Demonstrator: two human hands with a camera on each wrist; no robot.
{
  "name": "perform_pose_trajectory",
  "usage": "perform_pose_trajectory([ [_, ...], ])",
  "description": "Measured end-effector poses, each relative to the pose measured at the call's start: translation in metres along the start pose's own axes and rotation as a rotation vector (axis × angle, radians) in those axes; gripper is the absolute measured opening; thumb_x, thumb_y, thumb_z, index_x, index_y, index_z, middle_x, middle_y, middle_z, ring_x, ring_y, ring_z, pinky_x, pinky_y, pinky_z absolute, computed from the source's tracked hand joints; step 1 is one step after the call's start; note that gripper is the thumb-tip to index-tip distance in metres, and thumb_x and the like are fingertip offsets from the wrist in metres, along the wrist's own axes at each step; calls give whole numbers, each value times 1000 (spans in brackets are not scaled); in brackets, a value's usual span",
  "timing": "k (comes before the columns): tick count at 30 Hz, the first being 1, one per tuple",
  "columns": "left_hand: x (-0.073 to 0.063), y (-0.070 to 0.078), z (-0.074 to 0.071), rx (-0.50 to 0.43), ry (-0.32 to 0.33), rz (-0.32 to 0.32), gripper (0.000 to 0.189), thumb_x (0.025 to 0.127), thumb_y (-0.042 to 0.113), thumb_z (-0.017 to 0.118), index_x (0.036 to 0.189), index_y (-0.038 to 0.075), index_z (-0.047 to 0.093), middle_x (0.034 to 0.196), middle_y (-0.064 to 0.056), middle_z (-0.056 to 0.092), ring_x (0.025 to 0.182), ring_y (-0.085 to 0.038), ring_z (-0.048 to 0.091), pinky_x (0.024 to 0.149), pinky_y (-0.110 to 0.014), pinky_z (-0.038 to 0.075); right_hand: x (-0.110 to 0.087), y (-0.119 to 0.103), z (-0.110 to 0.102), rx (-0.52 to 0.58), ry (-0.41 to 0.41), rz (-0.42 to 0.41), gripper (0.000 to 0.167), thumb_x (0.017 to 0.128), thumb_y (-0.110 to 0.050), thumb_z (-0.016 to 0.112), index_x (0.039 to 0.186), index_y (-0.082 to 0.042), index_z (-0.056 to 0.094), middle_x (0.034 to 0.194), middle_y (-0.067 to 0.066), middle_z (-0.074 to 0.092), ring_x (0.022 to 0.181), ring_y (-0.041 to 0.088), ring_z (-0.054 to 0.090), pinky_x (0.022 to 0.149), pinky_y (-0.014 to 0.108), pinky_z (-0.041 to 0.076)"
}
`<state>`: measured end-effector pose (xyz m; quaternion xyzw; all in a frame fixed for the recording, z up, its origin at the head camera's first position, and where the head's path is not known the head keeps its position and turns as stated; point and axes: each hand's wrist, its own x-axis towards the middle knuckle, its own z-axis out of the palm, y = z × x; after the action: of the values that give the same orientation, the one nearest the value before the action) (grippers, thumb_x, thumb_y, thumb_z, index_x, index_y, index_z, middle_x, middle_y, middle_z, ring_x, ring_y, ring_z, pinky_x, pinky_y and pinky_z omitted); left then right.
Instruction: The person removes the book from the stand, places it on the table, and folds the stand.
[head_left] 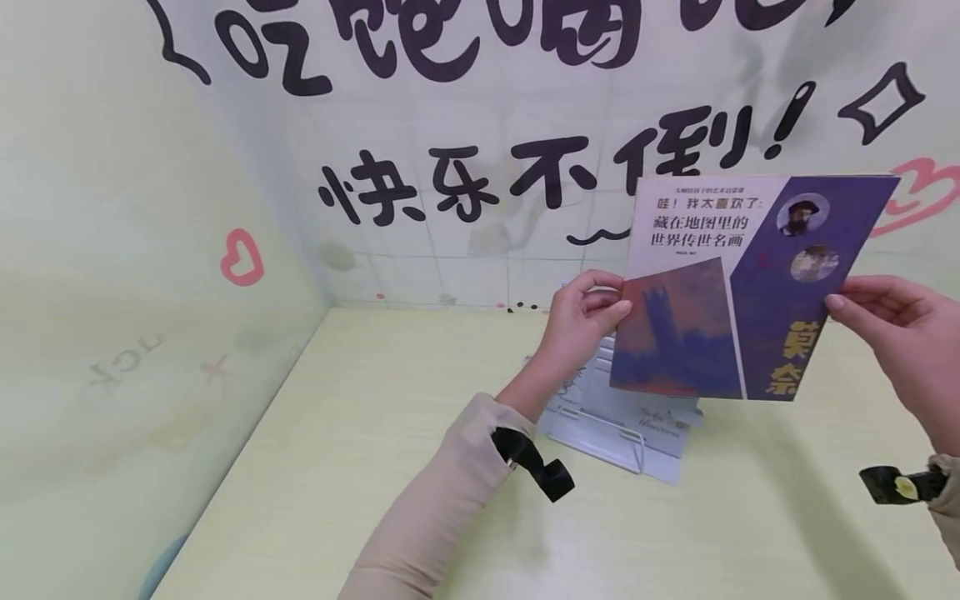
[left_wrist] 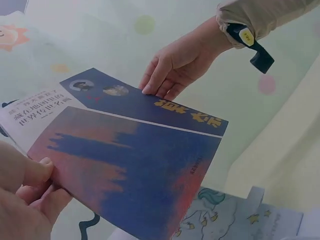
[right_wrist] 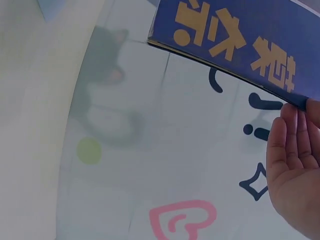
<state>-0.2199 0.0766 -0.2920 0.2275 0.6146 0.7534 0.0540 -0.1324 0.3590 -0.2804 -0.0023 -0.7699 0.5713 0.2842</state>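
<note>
A thin book (head_left: 675, 333) with a blue and white cover, a painting of a tower and yellow lettering is held up in front of me, its cover facing the head camera. My left hand (head_left: 581, 321) pinches its left edge, thumb on the cover and fingers behind. On the opposite edge my right hand (head_left: 896, 325) pinches it between thumb and fingers. Behind and below the book, a pale blue book stand (head_left: 600, 437) with a wire ledge rests on the table, partly hidden. The left wrist view shows a unicorn drawing on the stand (left_wrist: 215, 215).
The pale yellow table (head_left: 360, 417) meets a light wall (head_left: 420, 267) with large black lettering and pink hearts. Another pale wall (head_left: 112, 292) runs along the left side. A blue rounded object (head_left: 161, 571) shows by the table's left edge.
</note>
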Motion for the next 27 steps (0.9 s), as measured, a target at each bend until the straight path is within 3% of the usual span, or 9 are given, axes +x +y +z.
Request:
perform_pose_trajectory([
  [5,-12,-10,18,-56,18,-86,19,82,-10,60,101,-8,56,90,-24,65,69,-12,61,62,-27,54,-2,13,-17,60,-54,-6,28,85,7,57,91,-18,68,76,-13,67,65,-2,61,64,5,45],
  [7,-16,-17,24,-48,21,-108,19,81,-11,61,100,-7,56,88,-23,65,69,-13,62,61,-27,55,-3,18,-25,19,-97,12,31,87,7,55,90,-22,67,76,-15,66,65,-3,61,64,5,45],
  [11,-23,-33,38,-7,15,-146,19,80,-10,62,97,-3,57,83,-18,66,68,-15,63,58,-25,54,-5,36,-45,159,-209,17,35,86,14,51,89,-16,69,76,-8,69,63,1,63,61,8,47],
  [15,-34,-46,54,2,0,-186,18,81,-9,62,95,-1,55,80,-13,65,67,-13,62,56,-24,54,-6,62,-68,195,-277,20,36,85,17,50,87,-12,71,74,-4,69,62,4,64,58,10,49],
  [18,-44,-55,66,0,-1,-223,19,81,-10,61,94,1,53,80,-11,63,66,-10,60,57,-25,54,-7,84,-87,138,-316,52,35,86,14,52,87,-15,71,73,-4,69,61,6,64,57,12,49],
  [21,-54,-66,79,-7,7,-265,21,80,-11,61,93,3,52,81,-11,61,65,-8,58,56,-25,54,-10,106,-105,151,-370,78,39,85,16,51,88,-17,71,73,-2,69,61,7,65,57,13,50],
  [27,-70,-87,102,1,24,-343,25,78,-12,62,89,6,51,75,-1,57,64,-8,57,54,-23,53,-27,128,-126,53,-377,164,55,86,16,50,83,-37,67,71,-6,68,60,4,63,54,13,49],
])
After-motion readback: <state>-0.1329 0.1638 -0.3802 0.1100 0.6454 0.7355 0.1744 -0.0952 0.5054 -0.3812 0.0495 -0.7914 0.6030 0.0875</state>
